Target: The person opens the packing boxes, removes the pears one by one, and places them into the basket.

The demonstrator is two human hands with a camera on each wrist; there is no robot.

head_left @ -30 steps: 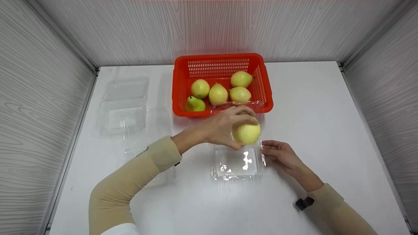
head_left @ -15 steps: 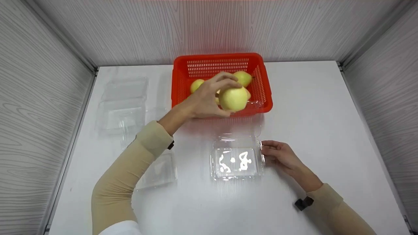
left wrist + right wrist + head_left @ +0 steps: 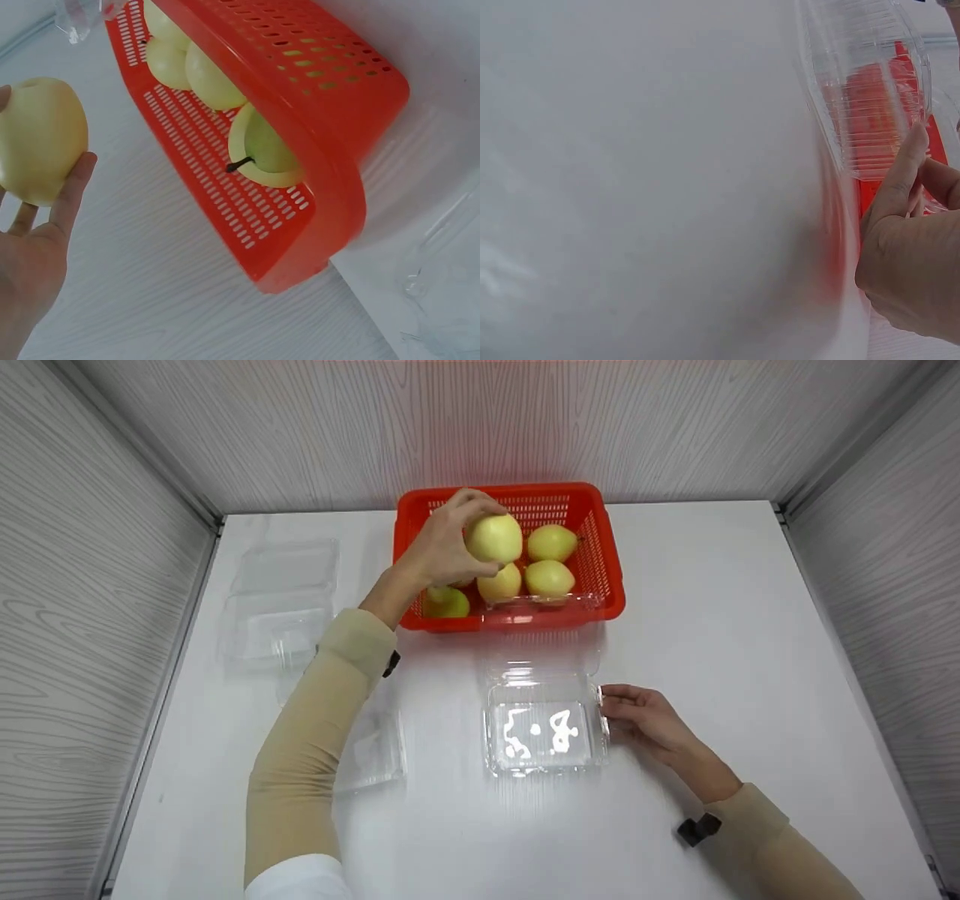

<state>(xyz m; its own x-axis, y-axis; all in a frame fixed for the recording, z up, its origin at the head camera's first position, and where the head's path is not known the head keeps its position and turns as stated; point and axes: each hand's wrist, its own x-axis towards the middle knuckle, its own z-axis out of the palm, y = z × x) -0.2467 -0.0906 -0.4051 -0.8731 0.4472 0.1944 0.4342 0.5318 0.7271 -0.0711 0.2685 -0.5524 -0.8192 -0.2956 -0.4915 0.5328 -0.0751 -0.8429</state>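
Note:
My left hand [image 3: 442, 544] grips a pale yellow pear [image 3: 496, 540] above the left half of the red basket [image 3: 613, 577]. In the left wrist view, fingers and thumb wrap that pear [image 3: 45, 139] from below and the side. Inside the basket lie several pears, among them a greener one [image 3: 450, 604] at the front left, also visible as the green pear [image 3: 268, 146] with a dark stem. My right hand [image 3: 651, 724] pinches the right rim of a clear plastic clamshell [image 3: 536, 735], which stands open with its lid [image 3: 540, 649] leaning back against the basket.
More clear clamshells lie on the left of the white table: one at the back left [image 3: 277, 607], another [image 3: 375, 750] partly hidden behind my left forearm. Wood-grain panels [image 3: 510, 427] enclose the table at the back and both sides.
My left hand has carried the pear from above the clamshell back and to the left, over the basket. The right hand and the clamshell have stayed in place.

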